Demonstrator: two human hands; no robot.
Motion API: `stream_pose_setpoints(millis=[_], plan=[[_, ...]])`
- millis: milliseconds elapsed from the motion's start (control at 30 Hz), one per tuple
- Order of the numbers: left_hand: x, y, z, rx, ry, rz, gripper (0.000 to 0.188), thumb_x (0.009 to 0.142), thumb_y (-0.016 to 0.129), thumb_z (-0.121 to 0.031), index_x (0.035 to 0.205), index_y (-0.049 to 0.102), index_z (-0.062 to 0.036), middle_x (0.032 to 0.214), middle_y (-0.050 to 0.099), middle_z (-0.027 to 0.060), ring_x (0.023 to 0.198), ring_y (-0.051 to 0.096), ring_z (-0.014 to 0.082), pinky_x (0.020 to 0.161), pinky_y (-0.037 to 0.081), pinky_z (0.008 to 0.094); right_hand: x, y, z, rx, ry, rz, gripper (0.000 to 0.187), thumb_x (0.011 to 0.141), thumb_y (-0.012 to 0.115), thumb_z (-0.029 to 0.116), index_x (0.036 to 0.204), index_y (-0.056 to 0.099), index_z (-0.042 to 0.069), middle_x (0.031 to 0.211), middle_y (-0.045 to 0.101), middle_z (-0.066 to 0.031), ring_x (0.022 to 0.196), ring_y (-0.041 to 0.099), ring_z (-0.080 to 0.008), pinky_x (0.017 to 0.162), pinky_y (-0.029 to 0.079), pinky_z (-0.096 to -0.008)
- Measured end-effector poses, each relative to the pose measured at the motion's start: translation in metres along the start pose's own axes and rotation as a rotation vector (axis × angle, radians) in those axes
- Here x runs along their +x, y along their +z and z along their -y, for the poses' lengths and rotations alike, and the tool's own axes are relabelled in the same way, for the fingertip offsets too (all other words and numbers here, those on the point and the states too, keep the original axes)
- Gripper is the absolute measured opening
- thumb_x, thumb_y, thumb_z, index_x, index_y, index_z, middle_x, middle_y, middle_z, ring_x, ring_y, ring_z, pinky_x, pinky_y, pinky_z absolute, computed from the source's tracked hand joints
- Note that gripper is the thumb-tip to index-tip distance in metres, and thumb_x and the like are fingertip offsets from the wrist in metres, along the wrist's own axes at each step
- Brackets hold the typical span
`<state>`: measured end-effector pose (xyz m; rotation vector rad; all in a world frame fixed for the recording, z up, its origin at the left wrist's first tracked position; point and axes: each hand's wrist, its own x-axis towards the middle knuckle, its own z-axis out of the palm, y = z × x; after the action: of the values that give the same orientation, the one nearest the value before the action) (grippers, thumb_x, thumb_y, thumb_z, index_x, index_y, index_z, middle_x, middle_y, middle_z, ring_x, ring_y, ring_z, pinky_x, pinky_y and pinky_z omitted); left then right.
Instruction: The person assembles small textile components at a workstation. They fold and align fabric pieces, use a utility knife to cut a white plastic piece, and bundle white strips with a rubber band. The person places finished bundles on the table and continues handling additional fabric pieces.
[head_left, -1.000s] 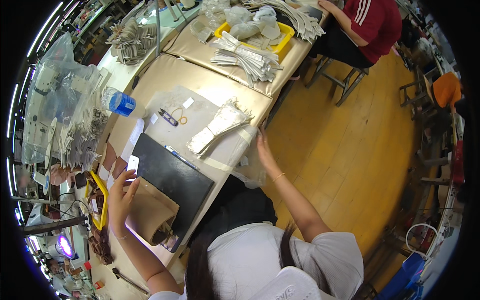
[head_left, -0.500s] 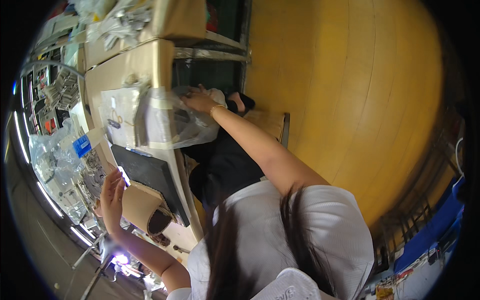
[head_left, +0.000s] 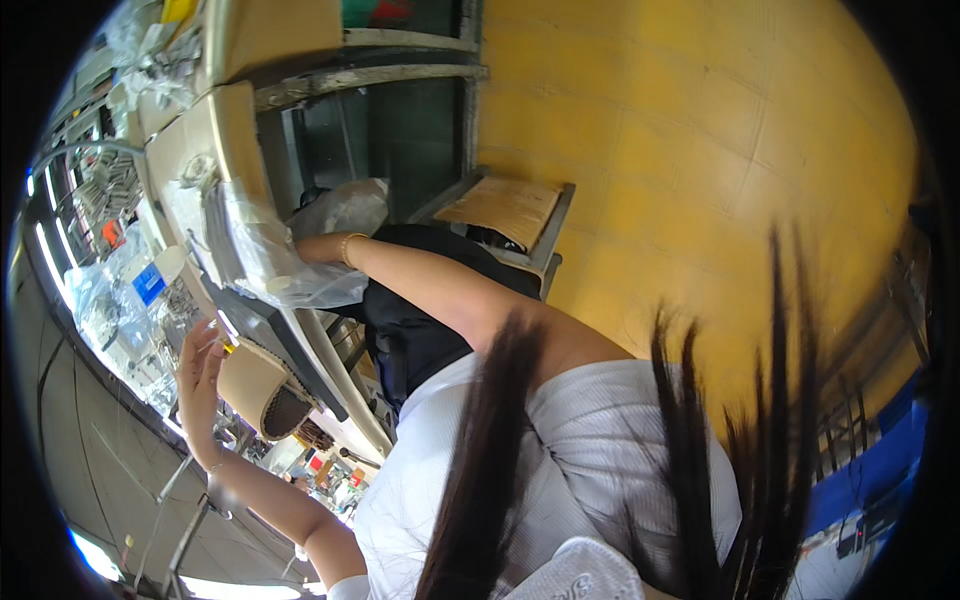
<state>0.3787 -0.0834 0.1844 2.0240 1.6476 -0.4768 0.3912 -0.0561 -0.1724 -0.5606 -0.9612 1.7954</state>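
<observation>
My left hand (head_left: 200, 375) is raised over the left side of the bench with its fingers stretched and slightly apart. Just beside it lies a beige curved piece (head_left: 250, 378) with a dark mesh-like opening. A flat black board (head_left: 295, 345) runs along the bench edge behind that piece. My right arm, with a gold bracelet, reaches across to the bench front, where my right hand (head_left: 322, 248) is closed on a clear plastic bag (head_left: 315, 287). The bag's film hides most of its fingertips. More crumpled clear plastic (head_left: 345, 208) bulges just beyond the right hand.
A cardboard box (head_left: 275, 40) stands at the bench's far end. Clear bags and a blue-labelled item (head_left: 149, 284) lie along the left. Below the bench is a metal frame (head_left: 370, 75). A low wooden stool (head_left: 500, 212) stands on the yellow floor (head_left: 700, 200).
My view has tilted and shifted. My right hand has moved left and lower, closer to the bench, along with the plastic. The left hand stays near the beige piece, its fingers slightly shifted.
</observation>
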Motion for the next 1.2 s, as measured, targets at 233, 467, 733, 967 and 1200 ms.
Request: stream_pose_setpoints(millis=[233,467,733,967,1200], plan=[[-0.054,0.017,0.052,-0.073,-0.133,-0.211,0.036,0.096,0.059,-0.017,0.129,0.055,-0.0062,0.117,0.063,0.0115,0.110,0.059,0.0199,0.093,0.047,0.0336,-0.066,0.015,0.050,0.434,0.216,0.086,0.051,0.096,0.050,0.043,0.130,0.057,0.005,0.120,0.063,-0.0079,0.103,0.061,-0.0172,0.093,0.047,-0.0323],[-0.084,0.009,0.093,0.098,-0.112,-0.547,0.031,0.090,0.062,-0.015,0.119,0.060,-0.0059,0.115,0.062,0.0126,0.108,0.058,0.0282,0.094,0.043,0.0379,-0.053,0.002,0.031,0.395,0.175,0.013,0.053,0.095,0.050,0.046,0.130,0.056,0.007,0.121,0.062,-0.0062,0.102,0.061,-0.0139,0.089,0.049,-0.0296],[-0.082,0.008,0.192,0.069,-0.076,-0.871,0.030,0.087,0.064,-0.013,0.114,0.061,-0.0005,0.116,0.060,0.0167,0.109,0.057,0.0336,0.095,0.043,0.0392,-0.076,-0.028,0.026,0.232,0.298,-0.225,0.044,0.092,0.052,0.037,0.119,0.062,0.004,0.109,0.064,-0.0050,0.098,0.060,-0.0167,0.086,0.047,-0.0319],[-0.080,0.037,0.232,-0.005,-0.330,-0.769,0.034,0.082,0.067,-0.022,0.113,0.065,-0.0073,0.127,0.056,0.0142,0.126,0.046,0.0324,0.104,0.034,0.0472,-0.094,-0.076,0.029,-0.375,0.198,-0.879,0.050,0.096,0.040,0.035,0.108,0.059,-0.010,0.099,0.066,-0.0185,0.093,0.060,-0.0278,0.085,0.046,-0.0358],[-0.040,0.031,0.206,-0.054,-0.264,-0.829,0.032,0.080,0.069,-0.027,0.106,0.069,-0.0089,0.129,0.057,0.0125,0.132,0.040,0.0310,0.110,0.023,0.0520,-0.182,-0.198,0.106,-0.456,-0.110,-1.209,0.018,0.099,0.050,0.015,0.111,0.055,0.002,0.102,0.059,-0.0060,0.089,0.057,-0.0153,0.085,0.047,-0.0295]])
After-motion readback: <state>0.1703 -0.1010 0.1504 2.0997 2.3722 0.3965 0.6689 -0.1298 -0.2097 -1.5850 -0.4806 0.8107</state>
